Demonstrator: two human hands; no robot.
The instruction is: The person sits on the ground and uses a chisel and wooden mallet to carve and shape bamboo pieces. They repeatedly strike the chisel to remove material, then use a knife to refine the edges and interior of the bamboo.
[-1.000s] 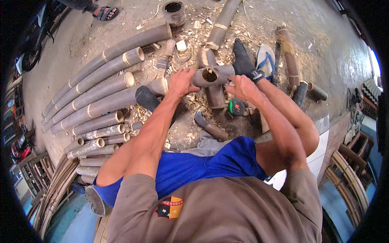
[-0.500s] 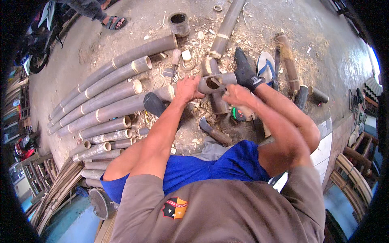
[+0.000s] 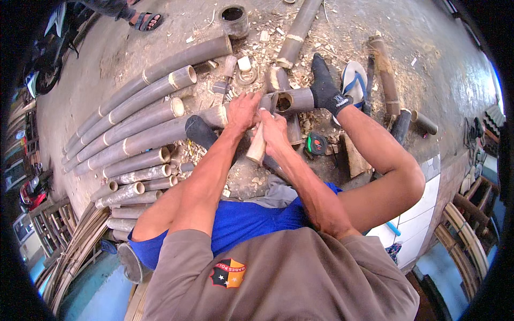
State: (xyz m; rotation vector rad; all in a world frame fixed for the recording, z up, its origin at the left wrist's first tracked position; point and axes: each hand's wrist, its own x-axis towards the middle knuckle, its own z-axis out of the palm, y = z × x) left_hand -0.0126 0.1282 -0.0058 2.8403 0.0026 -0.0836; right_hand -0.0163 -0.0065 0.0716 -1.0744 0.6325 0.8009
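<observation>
A long bamboo pole [image 3: 302, 100] lies across my front, with a rounded opening [image 3: 284, 102] cut in its upper side. My left hand [image 3: 244, 111] is closed over the pole, left of the opening. In my right hand [image 3: 274, 130] is a knife with a pale wooden handle [image 3: 257, 147]; the handle points down toward me. Its blade [image 3: 269, 101] meets the opening's left edge, and the tip cannot be made out. My socked feet [image 3: 324, 80] are at the pole, one by the right end and one farther left. Under it lies a shorter bamboo piece [image 3: 293, 130].
Several bamboo poles [image 3: 160, 101] fan out at left, with shorter lengths [image 3: 142, 177] nearer me. Wood chips cover the floor. A tape measure [image 3: 316, 144], a blue-strapped flip-flop [image 3: 354, 83] and a bamboo cup [image 3: 233, 21] lie around. Another person's sandaled foot [image 3: 147, 21] is at upper left.
My right hand has moved left across the opening, bringing the knife from its right side to its left edge. The tape measure is now in fuller view. My left hand still holds the pole.
</observation>
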